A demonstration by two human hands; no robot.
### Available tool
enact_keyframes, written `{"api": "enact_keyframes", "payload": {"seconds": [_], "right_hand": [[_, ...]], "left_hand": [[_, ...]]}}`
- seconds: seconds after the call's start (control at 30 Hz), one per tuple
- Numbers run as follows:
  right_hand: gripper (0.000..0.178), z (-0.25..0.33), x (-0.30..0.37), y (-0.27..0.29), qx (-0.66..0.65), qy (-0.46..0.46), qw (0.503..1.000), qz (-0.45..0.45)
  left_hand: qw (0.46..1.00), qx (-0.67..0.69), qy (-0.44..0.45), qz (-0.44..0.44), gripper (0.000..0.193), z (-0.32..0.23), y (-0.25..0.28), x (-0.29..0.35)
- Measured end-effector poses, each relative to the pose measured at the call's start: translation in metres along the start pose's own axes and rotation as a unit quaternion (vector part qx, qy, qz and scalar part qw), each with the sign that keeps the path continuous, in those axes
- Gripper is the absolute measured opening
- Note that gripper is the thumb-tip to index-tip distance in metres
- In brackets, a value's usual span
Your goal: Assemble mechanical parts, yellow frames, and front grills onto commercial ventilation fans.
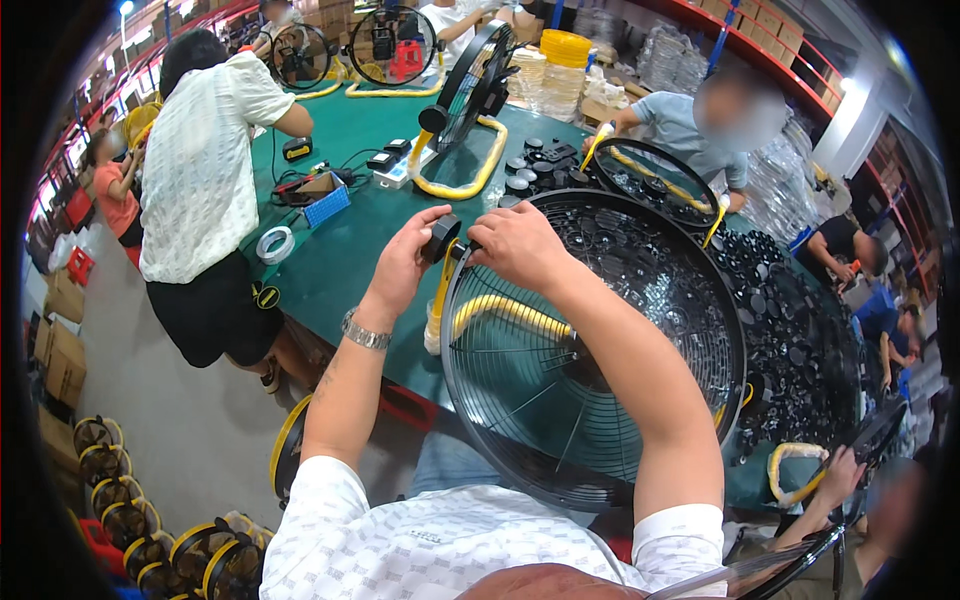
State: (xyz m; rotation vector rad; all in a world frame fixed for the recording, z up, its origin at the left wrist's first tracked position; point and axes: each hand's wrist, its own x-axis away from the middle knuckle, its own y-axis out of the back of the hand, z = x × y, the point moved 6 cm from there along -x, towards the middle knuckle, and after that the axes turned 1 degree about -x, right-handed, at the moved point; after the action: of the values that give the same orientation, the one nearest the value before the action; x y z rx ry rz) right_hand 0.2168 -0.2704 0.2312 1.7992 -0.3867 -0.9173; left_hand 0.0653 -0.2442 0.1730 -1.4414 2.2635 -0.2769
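Note:
A large round black fan with a wire guard [585, 425] stands tilted in front of me at the table's edge. Its yellow tube stand [510, 312], partly covered in clear wrap, shows through the wires, and one yellow arm [440, 288] rises beside the rim. My left hand [402, 262] is closed round a black knob [438, 240] on the outer side of that arm's top. From the inner side, my right hand [520, 245] pinches at the same joint, against a small dark part that its fingers mostly hide. My right forearm crosses over the guard.
Heaps of black knobs and small parts [800, 330] cover the table's right side. Another fan [470, 90] stands ahead. A blue bin [326, 205] and a tape roll [275, 245] lie left, near a person in white [200, 170]. Another person [675, 125] works across the table.

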Motion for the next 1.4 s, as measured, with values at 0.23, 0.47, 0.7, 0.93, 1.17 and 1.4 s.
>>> {"api": "enact_keyframes", "payload": {"seconds": [0.23, 0.47, 0.7, 0.93, 1.17, 1.4], "right_hand": [[0.031, 0.002, 0.001, 0.001, 0.014, 0.011, 1.000, -0.015], [0.030, 0.000, 0.000, -0.001, 0.015, -0.007, 0.999, 0.036], [0.029, 0.001, 0.002, -0.002, 0.025, 0.002, 0.999, 0.020], [0.027, -0.001, 0.000, 0.000, 0.023, 0.024, 0.999, -0.019], [0.030, -0.002, 0.002, -0.002, 0.024, 0.010, 1.000, 0.010], [0.029, -0.015, 0.011, 0.001, 0.027, 0.012, 1.000, -0.007]], "left_hand": [[0.995, -0.050, -0.066, -0.058, 0.043, 0.010, -0.008, -0.015], [0.999, -0.042, -0.024, 0.007, 0.048, -0.007, 0.001, 0.004], [0.987, -0.139, -0.073, -0.038, 0.058, 0.030, 0.007, -0.028], [0.850, -0.476, 0.010, -0.226, 0.063, 0.062, 0.115, 0.003], [0.884, -0.449, -0.118, -0.058, 0.058, -0.045, -0.014, -0.082], [0.808, -0.588, 0.022, 0.042, 0.055, -0.016, -0.040, -0.062]]}}
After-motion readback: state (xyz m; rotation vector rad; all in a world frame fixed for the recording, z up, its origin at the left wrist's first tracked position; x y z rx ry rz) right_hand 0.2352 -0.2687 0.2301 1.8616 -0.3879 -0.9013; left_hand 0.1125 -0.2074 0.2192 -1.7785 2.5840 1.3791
